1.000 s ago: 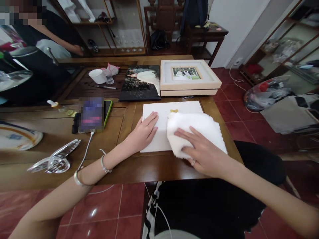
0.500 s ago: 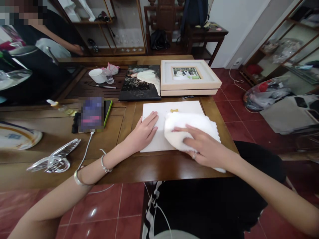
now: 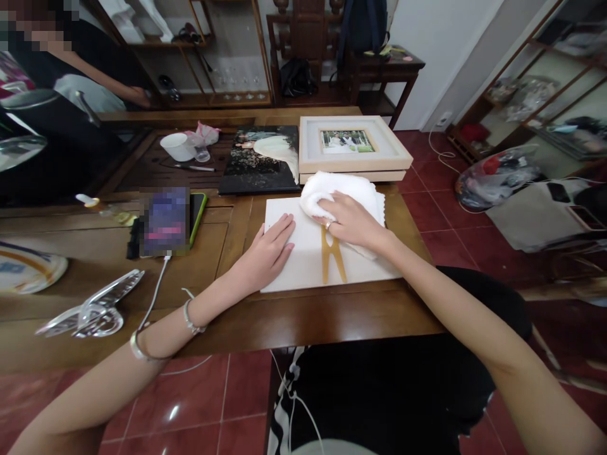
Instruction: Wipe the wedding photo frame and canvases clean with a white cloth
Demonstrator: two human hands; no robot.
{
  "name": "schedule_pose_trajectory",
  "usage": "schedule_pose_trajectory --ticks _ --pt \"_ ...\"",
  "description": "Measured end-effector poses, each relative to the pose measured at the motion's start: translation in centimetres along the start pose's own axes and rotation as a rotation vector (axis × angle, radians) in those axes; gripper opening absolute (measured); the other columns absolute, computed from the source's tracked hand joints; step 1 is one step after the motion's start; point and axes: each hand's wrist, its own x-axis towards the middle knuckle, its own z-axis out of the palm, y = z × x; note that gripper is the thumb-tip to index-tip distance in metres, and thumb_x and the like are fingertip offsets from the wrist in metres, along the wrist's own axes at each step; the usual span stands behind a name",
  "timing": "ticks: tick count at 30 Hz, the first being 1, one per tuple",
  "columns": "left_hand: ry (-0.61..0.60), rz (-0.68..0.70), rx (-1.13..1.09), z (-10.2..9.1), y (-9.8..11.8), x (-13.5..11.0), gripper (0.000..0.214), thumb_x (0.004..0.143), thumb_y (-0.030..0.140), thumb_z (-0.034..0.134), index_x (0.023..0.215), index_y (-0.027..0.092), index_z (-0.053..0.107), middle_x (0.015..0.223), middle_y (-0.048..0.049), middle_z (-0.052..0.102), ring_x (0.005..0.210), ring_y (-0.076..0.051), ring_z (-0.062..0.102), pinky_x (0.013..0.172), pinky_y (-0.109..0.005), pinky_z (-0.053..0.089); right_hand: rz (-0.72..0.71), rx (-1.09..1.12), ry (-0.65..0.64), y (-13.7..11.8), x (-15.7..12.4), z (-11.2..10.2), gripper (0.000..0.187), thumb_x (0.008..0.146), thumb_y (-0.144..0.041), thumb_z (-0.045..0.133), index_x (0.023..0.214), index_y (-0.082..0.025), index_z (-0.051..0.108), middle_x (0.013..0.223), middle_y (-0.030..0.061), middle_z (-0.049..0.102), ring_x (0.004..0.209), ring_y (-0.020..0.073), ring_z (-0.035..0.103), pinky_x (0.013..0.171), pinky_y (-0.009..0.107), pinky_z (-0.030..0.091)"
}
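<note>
A white flat board [image 3: 303, 265] with a gold stand piece [image 3: 332, 258] lies face down on the wooden table [image 3: 294, 319] in front of me. My left hand [image 3: 268, 251] rests flat on its left edge, fingers stretched out. My right hand [image 3: 348, 221] presses a bunched white cloth [image 3: 332, 188] onto the board's far edge, fingers curled over the cloth.
Beyond the board lie a framed photo in a pale box frame [image 3: 351, 146] and a dark photo print [image 3: 263, 159]. A phone [image 3: 167, 221] with a cable, a glass ornament [image 3: 95, 309], a plate [image 3: 28, 268] and a white cup [image 3: 177, 146] sit to the left. Another person [image 3: 80, 69] stands at the far left.
My right hand slid the cloth from the board's near right part up to its far edge, bunching it and uncovering the gold stand. My left hand stayed put.
</note>
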Motion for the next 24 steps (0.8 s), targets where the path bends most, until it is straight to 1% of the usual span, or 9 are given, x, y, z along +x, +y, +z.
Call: schedule_pose_trajectory --ticks 3,5,7,11,15,17,19,21,24 --pt "0.002 -0.003 -0.009 0.1 0.0 0.0 0.051 0.101 0.029 0.028 0.149 0.013 0.034 0.158 -0.0169 0.032 0.149 -0.029 0.024 0.117 -0.058 0.024 -0.065 -0.045 -0.004 -1.1 -1.4 0.3 0.028 0.086 -0.013 0.049 0.109 -0.012 0.066 0.133 0.0214 0.059 0.127 0.0328 0.052 0.110 0.052 0.032" --pt "0.001 -0.003 -0.006 0.1 0.0 0.1 0.051 0.101 0.030 0.028 0.149 0.013 0.034 0.158 -0.0168 0.032 0.149 -0.028 0.025 0.116 -0.058 0.024 -0.115 -0.073 -0.027 -2.2 -2.8 0.5 0.030 0.082 -0.010 0.052 0.109 -0.010 0.066 0.142 0.0239 0.052 0.136 0.0333 0.044 0.115 0.054 0.027" --pt "-0.005 0.000 0.003 0.2 0.0 0.1 0.051 0.102 0.029 0.028 0.150 0.012 0.034 0.158 -0.0175 0.032 0.149 -0.028 0.025 0.116 -0.058 0.025 -0.166 -0.083 -0.054 -3.5 -4.6 0.5 0.030 0.081 -0.009 0.054 0.108 -0.010 0.067 0.143 0.0252 0.050 0.139 0.0342 0.040 0.116 0.056 0.026" --pt "-0.009 0.006 0.013 0.1 0.0 0.1 0.051 0.102 0.029 0.027 0.148 0.009 0.035 0.158 -0.0188 0.032 0.149 -0.029 0.025 0.117 -0.057 0.025 -0.243 -0.045 -0.117 -6.5 -8.5 0.0 0.027 0.081 -0.014 0.059 0.106 -0.012 0.068 0.143 0.0260 0.050 0.141 0.0363 0.038 0.116 0.059 0.026" --pt "-0.018 0.007 0.015 0.0 0.1 0.1 0.050 0.101 0.028 0.026 0.147 0.009 0.036 0.158 -0.0187 0.033 0.149 -0.028 0.024 0.117 -0.057 0.026 -0.256 0.041 -0.211 -8.9 -11.3 -1.3 0.023 0.080 -0.016 0.063 0.102 -0.015 0.069 0.146 0.0231 0.048 0.142 0.0337 0.037 0.117 0.055 0.027" --pt "-0.016 0.008 0.017 -0.1 0.1 0.1 0.051 0.101 0.028 0.026 0.147 0.008 0.035 0.158 -0.0192 0.032 0.149 -0.028 0.024 0.116 -0.058 0.026 -0.259 0.077 -0.238 -9.2 -11.9 -1.9 0.022 0.079 -0.017 0.064 0.101 -0.015 0.070 0.146 0.0223 0.049 0.142 0.0318 0.038 0.117 0.053 0.028" --pt "-0.011 0.010 0.020 0.0 0.1 0.1 0.052 0.101 0.027 0.025 0.147 0.006 0.035 0.158 -0.0197 0.032 0.149 -0.029 0.024 0.116 -0.058 0.026 -0.256 0.111 -0.242 -8.8 -11.8 -2.3 0.023 0.079 -0.017 0.065 0.101 -0.016 0.069 0.146 0.0210 0.050 0.141 0.0294 0.039 0.118 0.051 0.030" --pt "-0.009 0.009 0.019 0.0 0.1 0.1 0.051 0.101 0.028 0.026 0.147 0.006 0.036 0.158 -0.0195 0.032 0.149 -0.028 0.024 0.117 -0.057 0.026 -0.234 0.132 -0.220 -7.9 -11.1 -2.3 0.023 0.080 -0.016 0.063 0.102 -0.016 0.069 0.146 0.0198 0.050 0.140 0.0271 0.041 0.117 0.049 0.032" --pt "-0.011 0.001 0.012 0.0 0.1 0.1 0.051 0.101 0.029 0.026 0.147 0.009 0.036 0.158 -0.0184 0.032 0.149 -0.029 0.025 0.117 -0.058 0.025 -0.178 0.111 -0.143 -5.9 -9.2 -1.7 0.025 0.082 -0.013 0.058 0.104 -0.017 0.068 0.145 0.0188 0.051 0.138 0.0259 0.044 0.116 0.050 0.033"
